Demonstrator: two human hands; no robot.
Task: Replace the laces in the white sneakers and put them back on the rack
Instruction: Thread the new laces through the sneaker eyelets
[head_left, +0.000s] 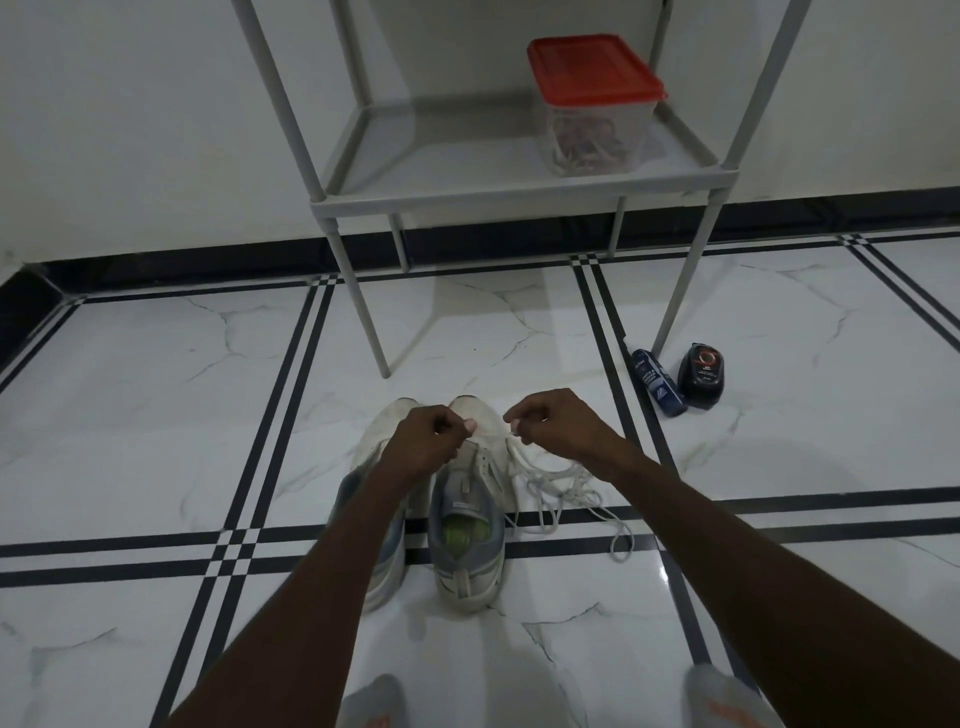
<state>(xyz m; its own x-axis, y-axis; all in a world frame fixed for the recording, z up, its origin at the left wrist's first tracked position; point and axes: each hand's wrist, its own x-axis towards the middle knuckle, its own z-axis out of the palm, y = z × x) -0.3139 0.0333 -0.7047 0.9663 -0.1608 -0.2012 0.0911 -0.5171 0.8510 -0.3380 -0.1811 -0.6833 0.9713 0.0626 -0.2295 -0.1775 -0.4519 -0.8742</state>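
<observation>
Two white sneakers stand side by side on the tiled floor, toes pointing away from me. The right sneaker (470, 551) has a grey collar and a green insole; the left sneaker (371, 457) is partly hidden under my left forearm. My left hand (426, 436) pinches a white lace end above the right sneaker's toe. My right hand (550, 421) pinches the other part of that lace. The rest of the white lace (566, 493) lies in loose loops on the floor to the right of the sneaker.
A grey rack (467, 200) stands against the wall ahead, its lowest shelf holding a clear box with a red lid (595, 104) full of laces. A blue bottle (657, 382) and a black container (701, 376) lie by the rack's right leg. My socked feet show at the bottom edge.
</observation>
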